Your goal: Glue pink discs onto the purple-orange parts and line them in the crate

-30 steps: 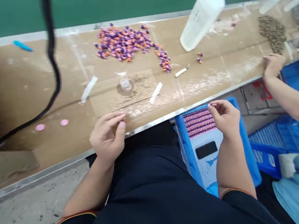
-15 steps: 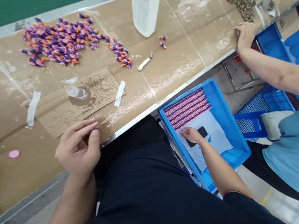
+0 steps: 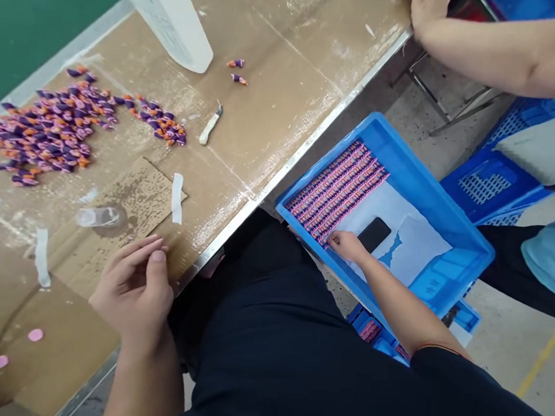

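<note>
My right hand point(image 3: 346, 245) reaches into a blue plastic crate point(image 3: 405, 167), its fingertips pressed at the lower end of neat rows of small pink-and-purple pieces point(image 3: 336, 190). The rows lie on a white sheet point(image 3: 413, 244), and a black rectangular pad point(image 3: 374, 235) sits beside my fingers. My left hand point(image 3: 134, 286) hovers over the table's near edge, fingers curled and apart, with nothing visible in them. It is nearest a piece of cardboard point(image 3: 127, 215). A loose heap of purple-and-orange pieces point(image 3: 53, 129) lies farther up the table.
A co-worker's forearm point(image 3: 501, 52) reaches in at top right. The table also holds a white plastic bottle point(image 3: 165, 13), a small white-handled tool point(image 3: 210, 126), white tape strips point(image 3: 177, 198), a clear plastic piece point(image 3: 98, 217) and pink discs point(image 3: 34, 335). More blue crates point(image 3: 491, 180) stand on the floor.
My head has turned, swinging the table and crate across the view. My right hand has dropped from above the rows to their lower end. My left hand stays raised near the table edge.
</note>
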A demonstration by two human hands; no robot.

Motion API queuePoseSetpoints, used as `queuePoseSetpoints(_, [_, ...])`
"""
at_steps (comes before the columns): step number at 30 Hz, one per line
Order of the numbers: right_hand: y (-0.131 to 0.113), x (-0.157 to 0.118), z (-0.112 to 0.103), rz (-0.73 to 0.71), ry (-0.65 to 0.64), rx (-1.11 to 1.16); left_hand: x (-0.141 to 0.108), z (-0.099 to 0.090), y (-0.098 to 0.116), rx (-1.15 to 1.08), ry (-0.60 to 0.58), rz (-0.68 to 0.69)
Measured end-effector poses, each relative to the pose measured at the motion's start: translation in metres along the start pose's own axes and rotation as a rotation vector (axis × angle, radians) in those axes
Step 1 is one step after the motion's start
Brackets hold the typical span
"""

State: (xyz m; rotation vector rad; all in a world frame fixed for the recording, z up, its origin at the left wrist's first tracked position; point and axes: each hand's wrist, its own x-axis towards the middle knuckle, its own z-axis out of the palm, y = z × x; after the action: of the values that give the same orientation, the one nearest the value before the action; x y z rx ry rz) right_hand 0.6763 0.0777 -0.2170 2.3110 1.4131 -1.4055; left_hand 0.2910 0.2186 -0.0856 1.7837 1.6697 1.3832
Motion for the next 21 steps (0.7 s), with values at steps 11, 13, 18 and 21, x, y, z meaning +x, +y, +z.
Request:
queuePoseSetpoints(11, [-0.026, -0.018, -0.014, 0.018, -0.040, -0.142, -0.004, -0.009, 0.000, -0.013, -0.010, 0.047])
queuePoseSetpoints(13, [-0.034, -0.026, -0.025, 0.017, -0.045, -0.196, -0.007, -0.016, 0.001, -0.028, -0.019, 0.052])
queuePoseSetpoints(18, [-0.074, -0.042, -0.080, -0.110, -0.032, -0.349, -0.020, -0.044, -0.004, -0.022, -0.033, 0.056])
queuePoseSetpoints(21, [-0.130, -0.047, -0.108, -0.383, -0.001, -0.299, -0.034, -0.066, -0.014, 0.013, 0.032, 0.051])
